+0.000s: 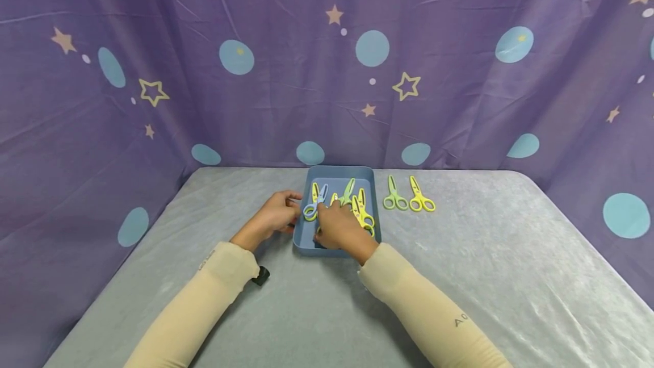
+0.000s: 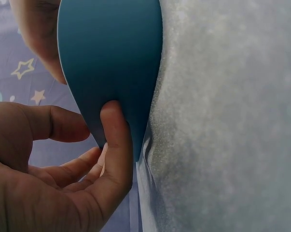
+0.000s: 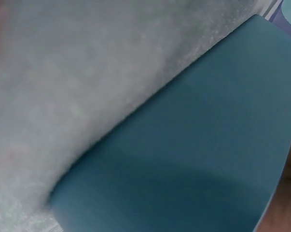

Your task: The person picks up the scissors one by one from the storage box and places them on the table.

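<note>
A blue-grey tray [image 1: 340, 172] holds several pairs of plastic scissors. Blue scissors [image 1: 321, 193] lie over a yellow pair at its left, green scissors [image 1: 349, 188] sit near the middle, and yellow scissors [image 1: 362, 200] are at the right. My left hand [image 1: 277, 212] is at the tray's left side; in the left wrist view a fingertip presses the outer wall [image 2: 111, 58], with the thumb near the rim. Inside the tray, my right hand [image 1: 339, 226] reaches down among the scissors, a yellow blade tip showing just beyond it. Its fingertips are hidden, so I cannot tell what it grips.
To the right of the tray, green scissors [image 1: 392, 187] and yellow scissors [image 1: 416, 189] lie side by side on the grey cloth-covered table [image 1: 490, 243]. A purple patterned curtain [image 1: 306, 101] hangs behind and at both sides. The right wrist view is mostly filled by the tray's outer wall [image 3: 184, 140].
</note>
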